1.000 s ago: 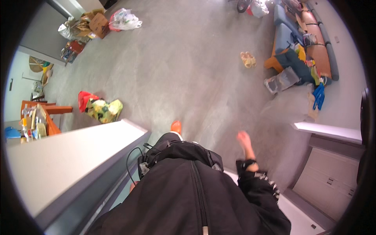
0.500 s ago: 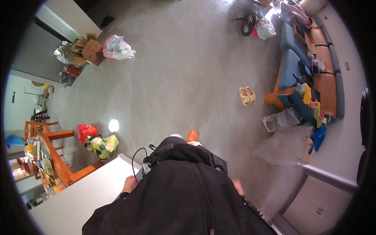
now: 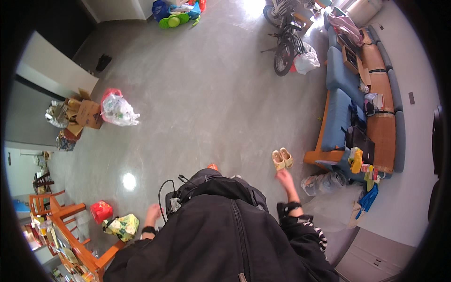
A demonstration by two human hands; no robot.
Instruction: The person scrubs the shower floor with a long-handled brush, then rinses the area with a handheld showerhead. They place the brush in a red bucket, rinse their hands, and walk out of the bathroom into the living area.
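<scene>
My right hand [image 3: 284,180] is held out ahead over the grey floor, with a dark band at its wrist. In the picture it lies just below a pair of cream slippers [image 3: 282,159]. Its fingers are too small and blurred to read, and no thing shows in it. At my left side my left hand [image 3: 152,214] hangs beside the dark jacket [image 3: 202,225], a black band round its wrist. Motion smears its fingers. A black cable [image 3: 162,195] loops close to it from the dark bag [image 3: 211,183] at my front.
Ahead on the left lie a plastic bag [image 3: 117,108] and cardboard boxes [image 3: 88,114]. A bicycle [image 3: 284,51] stands far ahead. A blue sofa [image 3: 337,117] lines the right wall. Two bags, red [image 3: 101,211] and patterned [image 3: 122,226], sit by an orange wooden chair [image 3: 61,211].
The room has shifted down in the picture, and the slippers and sofa are nearer. My right hand has swung forward from my side. The white surface at my left has gone from view.
</scene>
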